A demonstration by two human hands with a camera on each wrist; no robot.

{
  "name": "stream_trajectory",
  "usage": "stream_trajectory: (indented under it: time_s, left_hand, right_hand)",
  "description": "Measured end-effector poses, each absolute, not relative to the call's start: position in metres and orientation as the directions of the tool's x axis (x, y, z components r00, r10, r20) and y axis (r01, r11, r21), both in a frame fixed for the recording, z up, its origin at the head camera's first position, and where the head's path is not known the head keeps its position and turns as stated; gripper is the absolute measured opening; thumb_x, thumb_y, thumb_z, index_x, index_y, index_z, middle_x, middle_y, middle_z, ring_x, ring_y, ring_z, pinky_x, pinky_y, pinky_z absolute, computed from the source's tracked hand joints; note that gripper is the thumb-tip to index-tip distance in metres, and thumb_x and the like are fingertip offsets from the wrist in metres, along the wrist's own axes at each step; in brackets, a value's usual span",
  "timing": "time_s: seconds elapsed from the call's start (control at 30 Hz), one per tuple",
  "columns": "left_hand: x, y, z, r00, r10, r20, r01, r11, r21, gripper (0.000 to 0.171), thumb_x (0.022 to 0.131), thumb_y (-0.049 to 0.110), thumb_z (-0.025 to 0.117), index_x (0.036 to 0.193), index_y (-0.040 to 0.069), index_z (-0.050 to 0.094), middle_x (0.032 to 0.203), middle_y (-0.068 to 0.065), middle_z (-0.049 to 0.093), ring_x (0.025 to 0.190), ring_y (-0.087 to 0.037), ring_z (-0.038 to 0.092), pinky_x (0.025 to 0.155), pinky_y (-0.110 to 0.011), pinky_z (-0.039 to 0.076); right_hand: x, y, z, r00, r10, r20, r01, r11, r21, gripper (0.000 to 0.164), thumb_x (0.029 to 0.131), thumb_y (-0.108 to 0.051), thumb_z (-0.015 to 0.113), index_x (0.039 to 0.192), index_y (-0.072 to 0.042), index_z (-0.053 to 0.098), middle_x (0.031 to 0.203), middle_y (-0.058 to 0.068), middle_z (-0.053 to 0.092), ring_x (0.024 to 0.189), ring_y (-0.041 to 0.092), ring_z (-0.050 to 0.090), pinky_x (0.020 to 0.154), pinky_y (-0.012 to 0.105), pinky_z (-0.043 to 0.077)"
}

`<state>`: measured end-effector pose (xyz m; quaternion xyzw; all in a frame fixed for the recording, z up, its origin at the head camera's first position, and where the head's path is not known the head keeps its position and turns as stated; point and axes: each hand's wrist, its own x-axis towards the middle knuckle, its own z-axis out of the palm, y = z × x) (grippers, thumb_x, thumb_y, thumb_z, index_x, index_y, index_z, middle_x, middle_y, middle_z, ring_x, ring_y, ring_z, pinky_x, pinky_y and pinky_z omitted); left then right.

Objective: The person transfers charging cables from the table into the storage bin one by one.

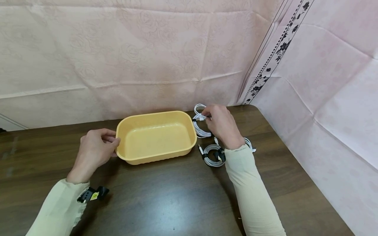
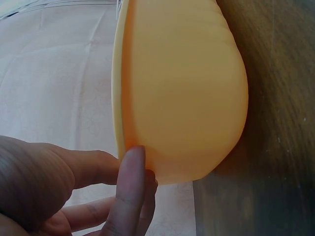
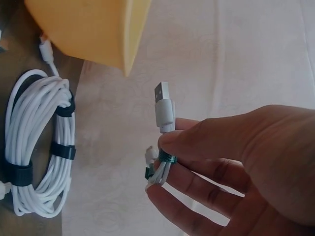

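Tub [image 1: 156, 139] is set upright on table [image 1: 165, 203], by cloth [image 1: 147, 49]; its inner floor and walls are seen from above, with soft glare on the floor. Tub's left-end rim is pinched between thumb and fingers of left hand [image 1: 98, 147]. Cable [image 3: 159, 174] is pinched by right hand [image 1: 221, 124], thumb against fingers, just below USB plug [image 3: 164, 110]; it is bound with dark green tie [image 3: 168, 157]. Cable is held outside tub, off its right end, near white coil [image 1: 200, 132]. White coil is strapped in black. Grey coil [image 1: 211, 163] is laid nearer, also right of tub. Third coil [image 1: 247, 143] is partly hidden by right sleeve [image 1: 251, 193].
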<state>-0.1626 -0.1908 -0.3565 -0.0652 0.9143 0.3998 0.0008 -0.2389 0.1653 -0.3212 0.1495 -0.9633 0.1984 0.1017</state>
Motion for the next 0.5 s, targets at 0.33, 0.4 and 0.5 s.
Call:
stream_trajectory:
  time_s: [0.33, 0.4, 0.5]
  left_hand:
    - [-0.1628, -0.1911, -0.3565, -0.991, -0.121, -0.061, -0.127, 0.673, 0.729, 0.039, 0.097, 0.017, 0.063, 0.127, -0.008, 0.062, 0.106, -0.024, 0.068, 0.066, -0.015, 0.071, 0.056, -0.025, 0.062]
    - [-0.1632, -0.1909, -0.3564, -0.990, -0.121, -0.067, -0.131, 0.672, 0.729, 0.039, 0.098, 0.017, 0.063, 0.128, -0.008, 0.062, 0.107, -0.025, 0.067, 0.066, -0.014, 0.071, 0.057, -0.025, 0.062]
    - [-0.1638, -0.1903, -0.3565, -0.990, -0.122, -0.072, -0.135, 0.671, 0.729, 0.039, 0.098, 0.016, 0.063, 0.128, -0.008, 0.062, 0.108, -0.025, 0.067, 0.067, -0.014, 0.071, 0.057, -0.026, 0.063]
  right_hand:
    - [-0.2377, 0.1587, -0.3161, -0.942, -0.245, 0.228, -0.316, 0.877, -0.361, 0.029, 0.088, 0.003, 0.059, 0.106, -0.009, 0.079, 0.110, 0.006, 0.076, 0.104, 0.025, 0.070, 0.087, 0.046, 0.059]
    - [-0.2378, 0.1574, -0.3159, -0.941, -0.245, 0.233, -0.318, 0.875, -0.365, 0.029, 0.087, 0.003, 0.060, 0.105, -0.009, 0.079, 0.110, 0.006, 0.076, 0.103, 0.026, 0.070, 0.087, 0.046, 0.059]
    - [-0.2381, 0.1559, -0.3163, -0.938, -0.248, 0.243, -0.326, 0.868, -0.374, 0.029, 0.086, 0.003, 0.060, 0.103, -0.009, 0.080, 0.108, 0.006, 0.076, 0.100, 0.025, 0.070, 0.085, 0.046, 0.059]
